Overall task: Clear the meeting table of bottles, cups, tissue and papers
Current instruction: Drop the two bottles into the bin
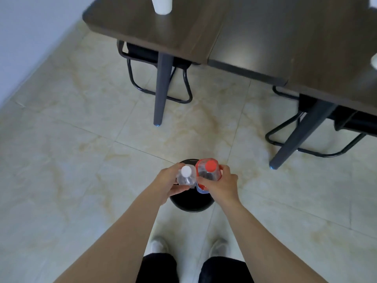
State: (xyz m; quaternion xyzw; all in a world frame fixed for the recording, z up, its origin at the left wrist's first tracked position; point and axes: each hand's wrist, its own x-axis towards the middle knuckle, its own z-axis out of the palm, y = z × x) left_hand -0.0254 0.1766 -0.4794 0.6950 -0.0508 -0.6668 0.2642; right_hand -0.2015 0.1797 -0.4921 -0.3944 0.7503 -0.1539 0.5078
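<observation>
Above a black bin on the tiled floor, seen from the head camera, the left hand wraps its fingers round a clear white-capped bottle, and the right hand clamps a red-capped bottle just beside it. Both bottles look light, smooth and easily crushed; the mid-body grip suits them. A white cup remains on the dark table
</observation>
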